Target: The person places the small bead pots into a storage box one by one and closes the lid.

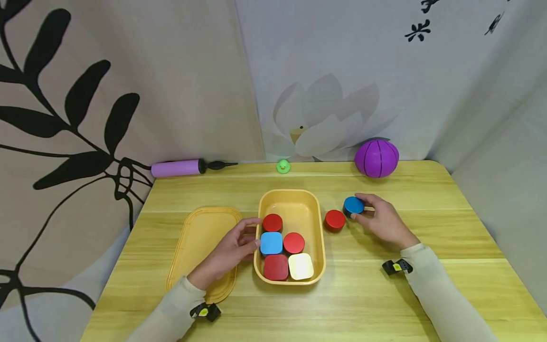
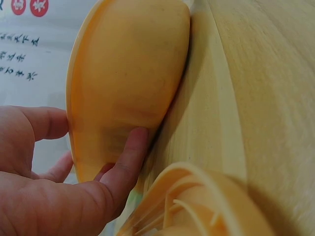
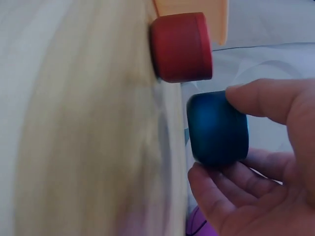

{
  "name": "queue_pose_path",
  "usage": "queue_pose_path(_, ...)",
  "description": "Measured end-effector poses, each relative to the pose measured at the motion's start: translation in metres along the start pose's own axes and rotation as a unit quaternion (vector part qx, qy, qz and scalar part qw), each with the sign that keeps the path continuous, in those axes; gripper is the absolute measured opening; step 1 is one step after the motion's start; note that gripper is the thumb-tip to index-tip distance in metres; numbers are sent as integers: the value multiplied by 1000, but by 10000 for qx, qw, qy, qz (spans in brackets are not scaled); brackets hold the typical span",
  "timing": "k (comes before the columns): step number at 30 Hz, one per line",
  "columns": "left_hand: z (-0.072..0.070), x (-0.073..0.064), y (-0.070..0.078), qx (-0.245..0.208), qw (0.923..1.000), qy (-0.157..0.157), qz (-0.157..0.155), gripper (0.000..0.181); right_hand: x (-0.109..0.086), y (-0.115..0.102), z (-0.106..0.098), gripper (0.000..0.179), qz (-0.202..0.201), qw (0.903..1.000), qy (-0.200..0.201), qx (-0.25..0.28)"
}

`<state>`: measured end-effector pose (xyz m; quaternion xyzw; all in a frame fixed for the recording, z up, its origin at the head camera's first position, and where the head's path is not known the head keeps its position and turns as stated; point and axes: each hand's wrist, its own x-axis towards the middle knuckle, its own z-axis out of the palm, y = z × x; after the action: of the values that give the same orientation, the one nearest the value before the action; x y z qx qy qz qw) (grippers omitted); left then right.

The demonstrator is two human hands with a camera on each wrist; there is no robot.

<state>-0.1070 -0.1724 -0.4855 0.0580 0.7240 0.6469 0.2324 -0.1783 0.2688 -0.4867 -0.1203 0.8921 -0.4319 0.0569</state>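
Note:
My right hand [image 1: 386, 221] pinches a blue round block [image 1: 353, 205] between thumb and fingers, and in the right wrist view the block [image 3: 218, 129] stands off the tabletop. Just left of it a red round block [image 1: 334, 221] sits on the table. The fingertips of my left hand [image 1: 232, 247] touch the left outer wall of a yellow plastic box [image 1: 321, 247]. Inside the box are two red round blocks [image 1: 294, 242], a blue square block [image 1: 271, 243], a dark red square block [image 1: 275, 267] and a cream square block [image 1: 301, 266].
A yellow lid [image 1: 201, 237] lies left of the box, partly under the left forearm. Along the back edge are a purple hand pump [image 1: 177, 168], a small green duck-faced toy [image 1: 283, 166] and a purple ball [image 1: 377, 158]. Printed cloth hangs behind the wooden table [image 1: 363, 304].

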Motion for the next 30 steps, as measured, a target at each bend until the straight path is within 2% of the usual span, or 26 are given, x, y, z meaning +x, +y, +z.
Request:
queue_pose_path(10,-1,0,2,-20,10000,-49,-5,57,10,-23,-3,66,-434,9980,388,-257)
queue_pose_path(17,-1,-1,2,-20,10000,16,12,56,18,-45,2,66,-796,9956,471,-180)
queue_pose_path(23,1,-1,2,35,10000,32,-4,56,22,-64,12,62,-1091,9930,462,-37)
queue_pose_path(30,2,-1,1,83,9999,63,-28,57,27,-85,29,60,-1330,9909,193,114)
